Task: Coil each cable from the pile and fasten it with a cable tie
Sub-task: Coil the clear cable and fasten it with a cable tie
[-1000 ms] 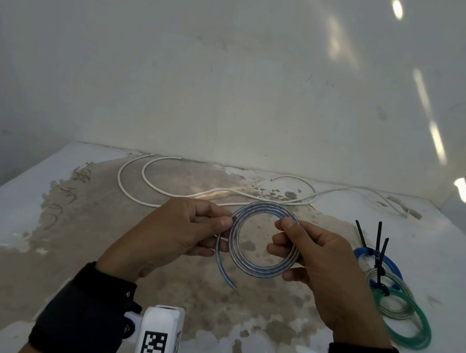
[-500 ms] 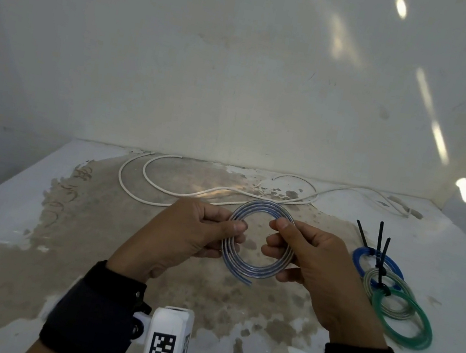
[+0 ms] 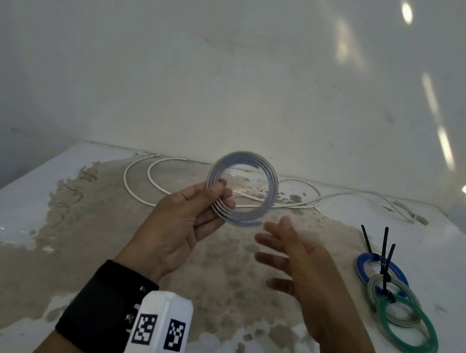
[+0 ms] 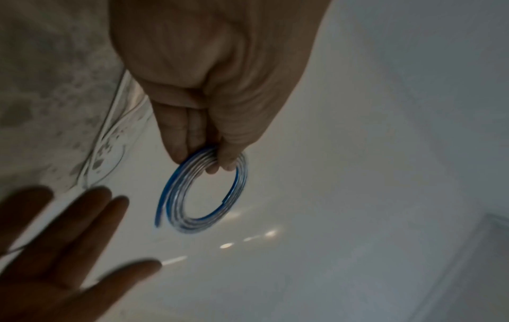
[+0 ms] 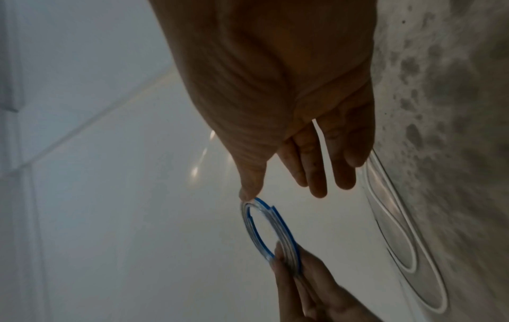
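A clear cable with a blue stripe is wound into a small coil. My left hand pinches the coil's lower left side between thumb and fingers and holds it raised above the table. My right hand is open, palm turned left, fingers spread, just below and right of the coil. In the right wrist view its thumb tip sits at the coil's edge; contact is unclear. A long white cable lies loose at the back of the table.
Three tied coils, blue, grey and green, lie at the right with black cable ties sticking up. The white table has a worn brown patch in the middle. White walls close in behind and at the sides.
My right hand let go of the coil and opened, dropping slightly right. My left hand lifted the coil higher and further from me.
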### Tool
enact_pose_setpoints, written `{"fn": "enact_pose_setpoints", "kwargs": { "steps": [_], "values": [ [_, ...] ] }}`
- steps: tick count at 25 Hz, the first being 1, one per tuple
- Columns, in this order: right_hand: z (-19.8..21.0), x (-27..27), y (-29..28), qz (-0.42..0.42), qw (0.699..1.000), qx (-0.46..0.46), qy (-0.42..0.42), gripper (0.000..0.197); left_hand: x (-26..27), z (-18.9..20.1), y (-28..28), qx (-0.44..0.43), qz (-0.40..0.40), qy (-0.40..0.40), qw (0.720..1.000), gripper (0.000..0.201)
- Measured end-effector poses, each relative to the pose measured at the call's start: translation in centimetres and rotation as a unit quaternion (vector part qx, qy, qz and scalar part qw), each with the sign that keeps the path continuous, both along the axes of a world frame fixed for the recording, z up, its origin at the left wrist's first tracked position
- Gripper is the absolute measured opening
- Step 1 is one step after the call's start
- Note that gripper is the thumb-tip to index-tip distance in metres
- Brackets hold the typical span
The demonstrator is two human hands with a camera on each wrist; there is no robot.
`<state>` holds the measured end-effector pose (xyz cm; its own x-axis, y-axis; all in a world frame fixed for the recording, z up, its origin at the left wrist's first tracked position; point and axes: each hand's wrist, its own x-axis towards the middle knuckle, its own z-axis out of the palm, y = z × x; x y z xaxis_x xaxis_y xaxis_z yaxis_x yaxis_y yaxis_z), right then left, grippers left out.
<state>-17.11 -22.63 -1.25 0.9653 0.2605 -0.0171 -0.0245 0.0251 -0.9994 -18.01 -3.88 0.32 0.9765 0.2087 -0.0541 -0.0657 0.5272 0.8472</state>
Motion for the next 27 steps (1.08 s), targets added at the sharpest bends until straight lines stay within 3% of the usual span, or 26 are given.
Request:
{"fn": "enact_pose_setpoints", "kwargs": {
  "steps": [2,5,9,27],
  "values": [
    [-0.1,-0.5,1.1,0.008,1.000,-0.001,-0.007,0.035,0.4,0.2,-0.3,-0.052,0.028,-0.008,0.998,0.009],
    [-0.1,-0.6,2.7,-0.028,0.999,0.025,-0.022,0.020,0.3,-0.2,-1.2,-0.051,0.032,-0.016,0.998,0.008],
    [0.1,-0.3,3.6,-0.072,0.996,0.052,-0.015,0.020,0.0,-0.2,-1.7,-0.054,0.020,-0.011,0.998,0.009],
    [0.1,-0.8,3.8,-0.057,0.997,0.052,-0.026,0.015,0.9,1.4,0.4,-0.104,0.107,0.006,0.989,0.006]
  ]
}}
